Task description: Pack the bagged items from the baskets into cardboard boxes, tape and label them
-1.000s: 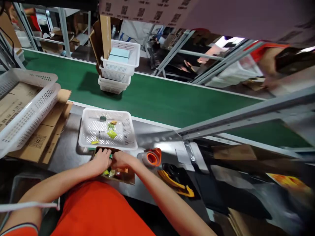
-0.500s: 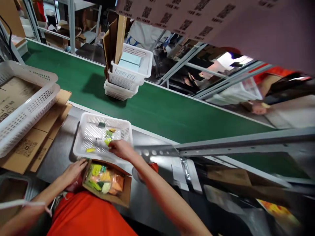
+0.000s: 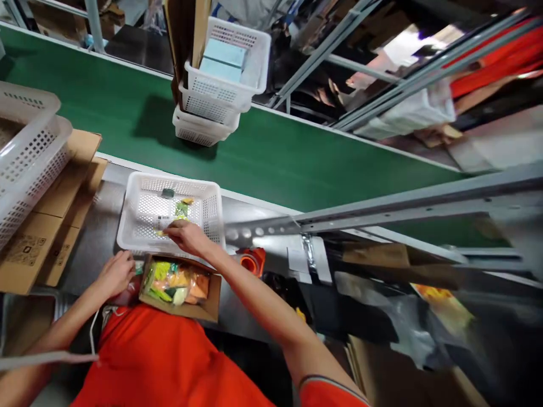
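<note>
My right hand [image 3: 185, 235] reaches into a white perforated basket [image 3: 127, 209], its fingers pinched at a small yellow packet [image 3: 160, 232]. Farther in, the basket holds a green-and-yellow packet [image 3: 182, 210] and a dark green piece [image 3: 168, 193]. Close to my body, an open cardboard box [image 3: 213, 299] is filled with small clear-wrapped packets [image 3: 180, 281] in yellow, green and orange. My left hand [image 3: 117, 275] is closed beside the box's left end. A greenish bit [image 3: 139, 267] shows by its fingertips; whether the fingers hold it is unclear.
A green conveyor belt [image 3: 275, 164] runs behind the metal table, carrying stacked white baskets [image 3: 212, 107] with pale blue boxes. Flat cardboard [image 3: 55, 226] and more baskets [image 3: 34, 152] are at left. An orange tape dispenser [image 3: 251, 261] lies right of the box, below a metal beam [image 3: 382, 198].
My left hand has come off the box's edge and curled its fingers. The right hand has moved left, from the green-and-yellow packet to the small yellow packet. The view has tilted down.
</note>
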A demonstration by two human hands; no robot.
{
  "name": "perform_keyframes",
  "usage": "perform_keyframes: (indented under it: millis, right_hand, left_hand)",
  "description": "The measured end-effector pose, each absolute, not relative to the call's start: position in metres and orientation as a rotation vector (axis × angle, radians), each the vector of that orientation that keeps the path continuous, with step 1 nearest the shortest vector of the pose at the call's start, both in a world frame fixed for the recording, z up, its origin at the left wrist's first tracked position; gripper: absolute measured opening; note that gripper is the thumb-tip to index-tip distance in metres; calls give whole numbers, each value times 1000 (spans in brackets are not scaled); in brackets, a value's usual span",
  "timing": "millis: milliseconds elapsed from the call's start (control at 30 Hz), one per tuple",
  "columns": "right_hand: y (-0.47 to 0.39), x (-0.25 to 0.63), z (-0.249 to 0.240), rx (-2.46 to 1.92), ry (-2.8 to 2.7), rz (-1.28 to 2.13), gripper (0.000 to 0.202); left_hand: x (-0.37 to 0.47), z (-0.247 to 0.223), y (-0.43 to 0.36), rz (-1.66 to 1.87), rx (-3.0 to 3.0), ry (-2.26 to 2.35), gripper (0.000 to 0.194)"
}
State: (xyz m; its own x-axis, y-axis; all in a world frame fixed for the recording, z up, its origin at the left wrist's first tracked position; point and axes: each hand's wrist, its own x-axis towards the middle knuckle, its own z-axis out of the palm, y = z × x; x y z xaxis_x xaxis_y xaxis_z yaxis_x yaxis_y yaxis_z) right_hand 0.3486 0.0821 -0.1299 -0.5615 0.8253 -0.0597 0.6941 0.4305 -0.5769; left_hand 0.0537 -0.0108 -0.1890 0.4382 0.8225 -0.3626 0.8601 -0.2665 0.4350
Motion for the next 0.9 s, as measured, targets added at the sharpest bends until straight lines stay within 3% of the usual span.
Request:
perform_keyframes:
  millis: [67, 167, 267, 367, 467, 667, 800, 900]
  right_hand:
    - [37, 382, -115, -1244, -2406, 554, 35]
    - [-42, 404, -108, -1327, -2366, 305, 36]
    - [-85, 394, -113, -1561, -2550, 510, 25]
    - [-79, 375, -111, -1818, -2600, 792, 34]
    - [-52, 357, -111, -2122, -2613, 912, 33]
    - [-32, 342, -123, -2081, -2784, 1023, 29]
    - [-5, 373, -105, -1751, -2919, 1199, 30]
    - [57, 394, -103, -1617, -2769, 1153, 29]
  left_hand:
    - [40, -149, -24, 268, 2162, 1384, 18]
    - [43, -99, -34, 630, 2208, 1312, 18]
    - [85, -82, -29, 352, 2406, 1110, 15]
    - [145, -99, -17, -326, 2438, 1024, 25]
    - [190, -125, -6, -616, 2355, 1085, 33]
    - [200, -131, -9, -628, 2366, 1135, 41]
    - [173, -104, -11, -637, 2352, 926, 28]
    - [156, -86, 13, -421, 2316, 653, 24]
